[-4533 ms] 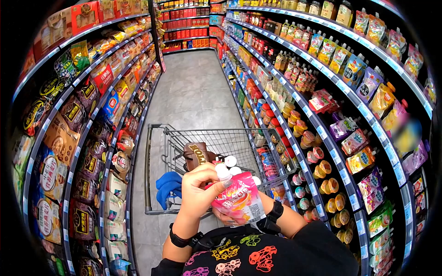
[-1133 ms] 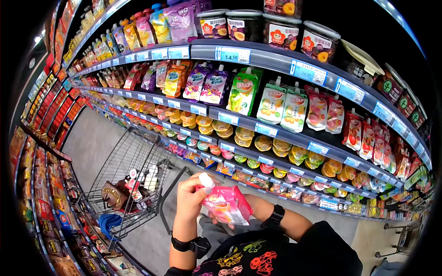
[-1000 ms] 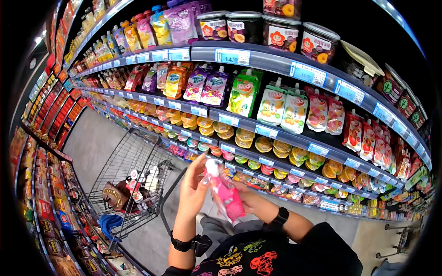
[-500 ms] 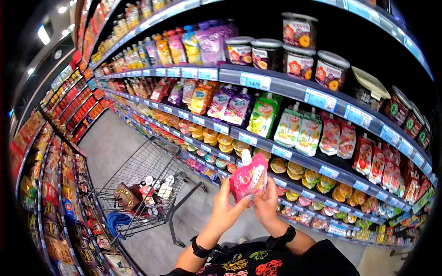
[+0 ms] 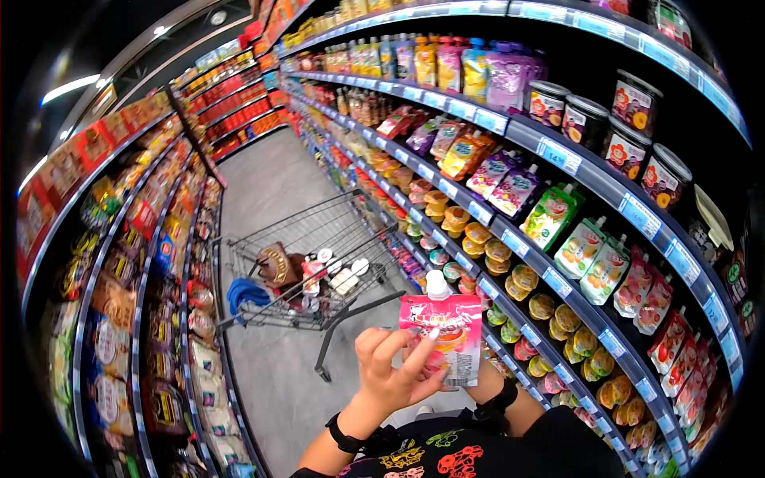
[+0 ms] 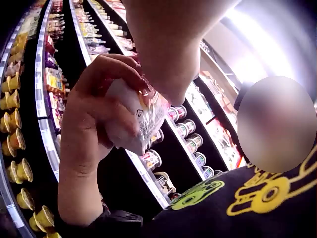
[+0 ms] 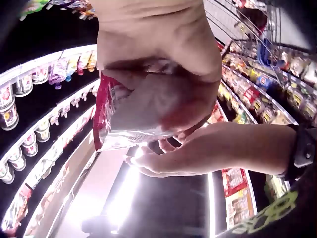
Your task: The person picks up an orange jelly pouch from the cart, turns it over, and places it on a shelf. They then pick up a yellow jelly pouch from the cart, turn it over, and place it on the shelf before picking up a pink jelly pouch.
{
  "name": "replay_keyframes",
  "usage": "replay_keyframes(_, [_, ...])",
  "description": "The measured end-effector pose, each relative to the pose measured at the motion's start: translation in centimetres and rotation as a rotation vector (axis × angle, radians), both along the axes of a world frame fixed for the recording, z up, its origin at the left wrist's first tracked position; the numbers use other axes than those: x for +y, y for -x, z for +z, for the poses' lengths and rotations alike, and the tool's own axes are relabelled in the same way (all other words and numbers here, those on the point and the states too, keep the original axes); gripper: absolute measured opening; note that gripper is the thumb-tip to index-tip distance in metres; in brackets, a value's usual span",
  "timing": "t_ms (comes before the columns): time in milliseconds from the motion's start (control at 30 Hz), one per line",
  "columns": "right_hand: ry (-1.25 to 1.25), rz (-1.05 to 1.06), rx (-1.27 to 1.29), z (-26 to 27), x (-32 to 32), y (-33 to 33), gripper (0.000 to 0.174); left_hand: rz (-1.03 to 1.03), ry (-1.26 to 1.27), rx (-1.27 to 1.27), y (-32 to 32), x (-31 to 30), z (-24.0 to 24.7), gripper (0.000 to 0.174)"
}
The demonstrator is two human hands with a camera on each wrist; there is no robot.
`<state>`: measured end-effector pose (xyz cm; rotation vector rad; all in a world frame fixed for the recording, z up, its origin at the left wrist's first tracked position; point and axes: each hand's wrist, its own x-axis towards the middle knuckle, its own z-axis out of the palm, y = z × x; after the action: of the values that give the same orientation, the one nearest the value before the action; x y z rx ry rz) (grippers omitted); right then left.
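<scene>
A pink spouted jelly pouch (image 5: pixel 460 350) with a white cap (image 5: pixel 436 283) stands upright before my chest in the head view. My right hand (image 7: pixel 163 39) grips its lower part from behind; in the head view the pouch hides most of that hand. The left wrist view shows the right hand's fingers (image 6: pixel 111 109) curled round the pouch's pale back. My left hand (image 5: pixel 390 366) is in front of the pouch, fingers loosely spread, with fingertips right at the printed face. In the right wrist view the left hand (image 7: pixel 193 151) reaches in below the pouch.
A wire shopping cart (image 5: pixel 311 239) stands ahead on the left, holding a brown bag (image 5: pixel 277 264), a blue cloth (image 5: pixel 247 295) and several bottles. Shelves of spouted pouches (image 5: pixel 551 215) and jelly cups (image 5: pixel 542 307) run along the right. Shelves of bagged goods (image 5: pixel 110 342) line the left.
The pouch was turned over, held by both hands, and now stands upright in the right hand. The left hand has loosened to its front. The view swung to the right shelf, then back left.
</scene>
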<state>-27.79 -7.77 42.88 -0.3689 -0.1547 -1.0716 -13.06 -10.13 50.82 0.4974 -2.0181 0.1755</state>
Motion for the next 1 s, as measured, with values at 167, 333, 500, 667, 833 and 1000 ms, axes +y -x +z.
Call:
replay_keyframes(167, [-0.028,0.110,0.123,-0.6,4.2,-0.7,0.062,0.173,-0.041,-0.055,-1.2,5.7,1.7,0.048])
replay_keyframes(333, [-0.041,0.204,0.186,-1.0,9.2,-1.4,0.062,0.285,-0.047,-0.082,-2.0,11.5,1.7,0.049])
replay_keyframes(500, [-0.049,0.279,0.227,-1.4,14.5,-1.6,0.062,0.354,-0.039,-0.024,-1.9,18.4,1.2,0.047])
replay_keyframes(667, [-0.056,0.344,0.245,-1.4,18.9,-1.7,0.062,0.439,-0.003,0.004,-2.4,24.3,1.4,0.047])
replay_keyframes(833, [-0.046,0.372,0.274,-0.7,22.1,-1.6,0.062,0.465,0.007,0.031,-2.4,28.3,1.9,0.045])
replay_keyframes(1000, [-0.037,0.361,0.297,0.1,24.1,-1.0,0.062,0.480,0.054,0.074,-1.9,30.2,2.8,0.043])
